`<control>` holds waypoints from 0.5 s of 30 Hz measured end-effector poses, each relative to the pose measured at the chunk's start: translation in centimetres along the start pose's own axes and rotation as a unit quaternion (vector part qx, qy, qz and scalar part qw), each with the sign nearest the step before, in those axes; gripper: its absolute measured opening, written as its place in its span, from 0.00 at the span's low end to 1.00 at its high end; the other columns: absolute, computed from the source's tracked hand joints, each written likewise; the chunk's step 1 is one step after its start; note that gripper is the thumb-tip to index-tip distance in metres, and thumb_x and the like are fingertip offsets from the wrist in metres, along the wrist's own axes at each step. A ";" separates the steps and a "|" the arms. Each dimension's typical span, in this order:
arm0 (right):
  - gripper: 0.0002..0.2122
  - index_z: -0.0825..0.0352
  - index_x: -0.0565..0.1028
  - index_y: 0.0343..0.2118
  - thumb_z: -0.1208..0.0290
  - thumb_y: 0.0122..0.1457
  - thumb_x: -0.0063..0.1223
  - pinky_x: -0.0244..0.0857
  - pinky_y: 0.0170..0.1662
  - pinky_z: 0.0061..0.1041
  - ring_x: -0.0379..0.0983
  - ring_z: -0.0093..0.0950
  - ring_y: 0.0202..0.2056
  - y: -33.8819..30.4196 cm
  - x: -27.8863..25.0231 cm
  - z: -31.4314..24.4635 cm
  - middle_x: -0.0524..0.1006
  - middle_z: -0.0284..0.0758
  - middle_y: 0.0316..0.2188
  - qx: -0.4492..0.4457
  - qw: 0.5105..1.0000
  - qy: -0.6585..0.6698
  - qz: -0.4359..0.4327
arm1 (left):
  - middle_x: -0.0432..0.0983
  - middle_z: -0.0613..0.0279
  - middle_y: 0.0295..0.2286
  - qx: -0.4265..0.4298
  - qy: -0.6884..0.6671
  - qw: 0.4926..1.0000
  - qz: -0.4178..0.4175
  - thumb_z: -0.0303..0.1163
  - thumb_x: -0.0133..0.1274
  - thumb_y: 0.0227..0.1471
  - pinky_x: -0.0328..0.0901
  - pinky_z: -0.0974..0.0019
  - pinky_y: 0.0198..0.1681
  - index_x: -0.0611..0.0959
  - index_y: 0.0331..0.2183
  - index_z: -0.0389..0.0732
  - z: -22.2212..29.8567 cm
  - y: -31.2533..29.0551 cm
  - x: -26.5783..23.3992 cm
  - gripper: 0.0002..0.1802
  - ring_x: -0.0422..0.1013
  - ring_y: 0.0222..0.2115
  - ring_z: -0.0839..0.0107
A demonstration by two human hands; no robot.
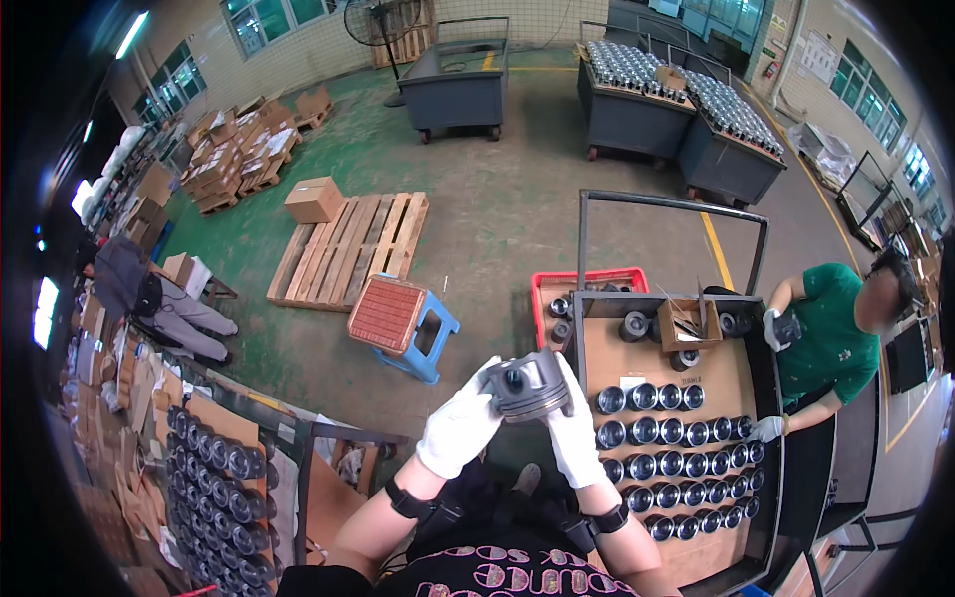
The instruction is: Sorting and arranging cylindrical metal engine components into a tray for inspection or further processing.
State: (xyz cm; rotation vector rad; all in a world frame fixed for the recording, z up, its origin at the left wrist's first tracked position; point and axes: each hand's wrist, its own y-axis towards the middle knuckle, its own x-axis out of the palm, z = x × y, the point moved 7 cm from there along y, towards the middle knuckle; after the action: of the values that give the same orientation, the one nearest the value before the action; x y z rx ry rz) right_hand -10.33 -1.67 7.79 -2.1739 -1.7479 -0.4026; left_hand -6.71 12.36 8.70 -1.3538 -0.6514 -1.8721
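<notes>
Between my two white-gloved hands I hold a dark metal engine piston (529, 386), its pin hole turned toward me and its ring grooves along the lower side. My left hand (460, 426) grips its left side. On the right side, my right hand (574, 428) presses against it with the fingers up. To the right stands a cart (587, 333) lined with cardboard, where several rows of pistons (672, 431) rest with their round openings up. At the lower left, more pistons (224, 497) stand in rows on cardboard.
A co-worker in a green shirt (831, 323) stands right of the cart, holding a piston. A small cardboard box (688, 323) and a red crate (587, 282) are at its far end. Ahead are a blue stool (430, 333) and a wooden pallet (348, 249). Grey carts (458, 95) stand farther back.
</notes>
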 end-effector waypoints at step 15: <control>0.45 0.64 0.45 0.68 0.79 0.50 0.63 0.61 0.59 0.32 0.63 0.35 0.58 -2.6 2.2 -1.8 0.65 0.45 0.57 -0.138 0.987 -0.077 -0.033 | 0.62 0.47 0.58 -0.073 -0.105 0.991 -0.032 0.42 0.29 0.65 0.59 0.48 0.61 0.57 0.62 0.36 -3.0 2.7 1.3 0.30 0.62 0.58 0.54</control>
State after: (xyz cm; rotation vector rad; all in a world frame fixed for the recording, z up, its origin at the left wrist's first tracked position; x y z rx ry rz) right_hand -12.39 0.07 10.56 -2.3981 -1.9518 -0.5333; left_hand -6.57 8.18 8.94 -1.6601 -0.6802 -1.8733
